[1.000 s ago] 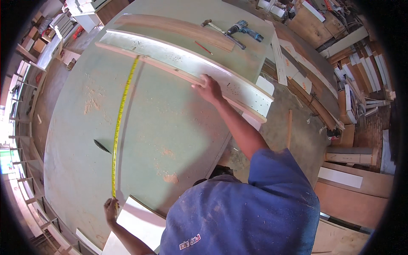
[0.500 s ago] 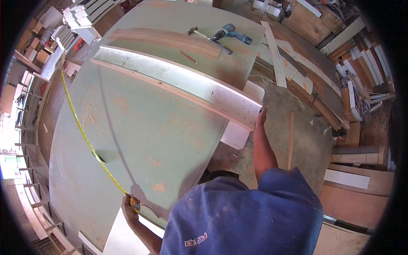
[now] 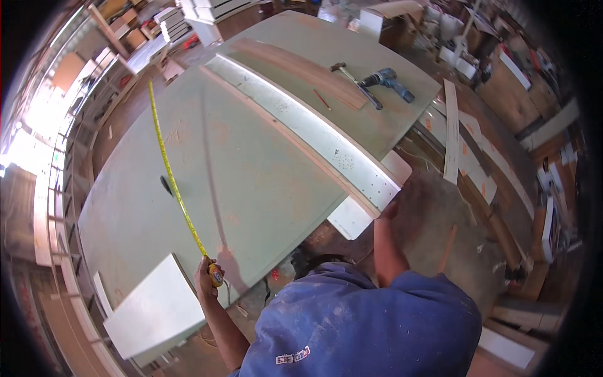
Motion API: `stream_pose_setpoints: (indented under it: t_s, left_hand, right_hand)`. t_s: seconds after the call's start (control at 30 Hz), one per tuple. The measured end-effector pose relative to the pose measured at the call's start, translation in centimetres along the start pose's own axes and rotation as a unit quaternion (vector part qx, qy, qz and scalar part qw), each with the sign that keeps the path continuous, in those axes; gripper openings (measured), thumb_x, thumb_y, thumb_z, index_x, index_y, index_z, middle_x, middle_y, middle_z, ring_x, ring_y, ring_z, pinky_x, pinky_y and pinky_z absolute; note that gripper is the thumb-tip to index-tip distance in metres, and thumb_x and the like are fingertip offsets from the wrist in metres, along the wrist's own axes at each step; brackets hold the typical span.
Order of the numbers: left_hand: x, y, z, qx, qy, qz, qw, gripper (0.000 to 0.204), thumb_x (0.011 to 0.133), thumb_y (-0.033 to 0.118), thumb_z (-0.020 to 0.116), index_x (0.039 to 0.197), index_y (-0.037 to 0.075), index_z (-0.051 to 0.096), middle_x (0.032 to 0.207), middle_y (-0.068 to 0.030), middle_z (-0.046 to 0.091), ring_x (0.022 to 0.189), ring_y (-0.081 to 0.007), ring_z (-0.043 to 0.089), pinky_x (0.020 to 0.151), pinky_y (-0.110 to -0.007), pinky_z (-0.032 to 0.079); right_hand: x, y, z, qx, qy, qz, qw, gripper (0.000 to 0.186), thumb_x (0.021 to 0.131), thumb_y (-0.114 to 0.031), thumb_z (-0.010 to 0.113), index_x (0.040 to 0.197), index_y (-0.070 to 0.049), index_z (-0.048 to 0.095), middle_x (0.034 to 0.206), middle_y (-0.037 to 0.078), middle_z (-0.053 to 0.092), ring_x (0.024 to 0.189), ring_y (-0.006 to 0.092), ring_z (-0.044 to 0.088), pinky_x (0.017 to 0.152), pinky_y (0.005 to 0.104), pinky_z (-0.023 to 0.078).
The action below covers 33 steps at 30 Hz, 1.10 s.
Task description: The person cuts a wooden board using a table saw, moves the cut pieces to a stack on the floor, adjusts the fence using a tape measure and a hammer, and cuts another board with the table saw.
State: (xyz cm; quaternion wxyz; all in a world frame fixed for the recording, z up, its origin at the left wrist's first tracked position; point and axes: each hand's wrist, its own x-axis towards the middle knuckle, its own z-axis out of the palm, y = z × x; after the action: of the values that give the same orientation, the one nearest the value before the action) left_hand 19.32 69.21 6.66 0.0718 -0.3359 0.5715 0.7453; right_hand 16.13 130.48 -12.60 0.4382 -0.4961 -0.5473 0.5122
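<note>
In my left hand (image 3: 207, 276) is a yellow tape measure (image 3: 216, 275), fingers wrapped round its case. Its yellow blade (image 3: 164, 151) reaches out over the left part of the table, bowing slightly, with the far end free. A long, narrow white channel (image 3: 308, 132) with raised sides and a bare wood edge lies slantwise across the table, its near end jutting past the edge. Small holes dot that end. My right hand (image 3: 389, 210) grips this near end, its fingers partly hidden and in shadow.
On the large green-grey table (image 3: 251, 188) lie a brown wood strip (image 3: 301, 69), a red pencil (image 3: 322, 99), a hammer (image 3: 348, 75) and a blue cordless drill (image 3: 389, 81). A white panel (image 3: 154, 308) rests at the near left. Boards (image 3: 468, 138) are stacked right of the table.
The view has turned, so the table and everything on it appear shifted. My left hand still holds the tape measure with its blade out, and my right hand stays at the channel's near end.
</note>
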Motion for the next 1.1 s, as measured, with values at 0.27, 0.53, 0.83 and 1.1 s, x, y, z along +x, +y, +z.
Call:
stream_pose_setpoints:
  t_s: [0.27, 0.53, 0.83, 1.1]
  left_hand:
    - [-5.2, -6.6, 3.4, -0.081, 0.02, -0.011, 0.996, 0.039, 0.1, 0.038, 0.055, 0.099, -0.001, 0.059, 0.073, -0.0108, 0.06, 0.059, -0.0214, 0.061, 0.054, -0.033, 0.054]
    - [0.0, -8.3, 8.9, 0.121, 0.161, 0.052, 0.978, 0.06, 0.085, 0.05, 0.073, 0.108, -0.003, 0.057, 0.074, -0.0111, 0.059, 0.063, -0.0232, 0.063, 0.056, -0.035, 0.052]
    - [6.2, -7.3, 20.2, 0.505, 0.396, 0.049, 0.765, 0.078, 0.078, 0.056, 0.075, 0.125, -0.001, 0.052, 0.128, -0.0256, 0.054, 0.122, -0.0383, 0.054, 0.099, -0.051, 0.046]
    - [6.2, -9.4, 29.5, 0.6, 0.504, 0.178, 0.596, 0.078, 0.084, 0.056, 0.067, 0.135, 0.0, 0.05, 0.135, -0.0259, 0.051, 0.126, -0.0419, 0.05, 0.101, -0.052, 0.043]
  right_hand:
    - [3.5, 3.6, -0.2, -0.122, -0.257, 0.0, 0.959, 0.044, 0.097, -0.033, 0.051, 0.124, 0.0, 0.063, 0.118, 0.016, 0.069, 0.102, 0.0299, 0.068, 0.085, 0.0398, 0.055]
    - [10.5, -9.0, -4.8, -0.24, -0.048, -0.103, 0.964, 0.023, 0.091, -0.025, 0.06, 0.104, -0.005, 0.062, 0.109, 0.015, 0.067, 0.1, 0.0366, 0.065, 0.086, 0.0464, 0.051]
    - [25.4, -14.1, 14.5, -0.25, -0.301, -0.3, 0.87, 0.036, 0.084, -0.03, 0.07, 0.108, -0.005, 0.06, 0.108, 0.017, 0.063, 0.103, 0.0346, 0.06, 0.09, 0.0483, 0.047]
    - [23.2, -15.7, 32.8, -0.371, -0.413, -0.44, 0.706, 0.055, 0.079, -0.04, 0.073, 0.116, -0.002, 0.06, 0.119, 0.02, 0.061, 0.117, 0.0386, 0.053, 0.1, 0.051, 0.044]
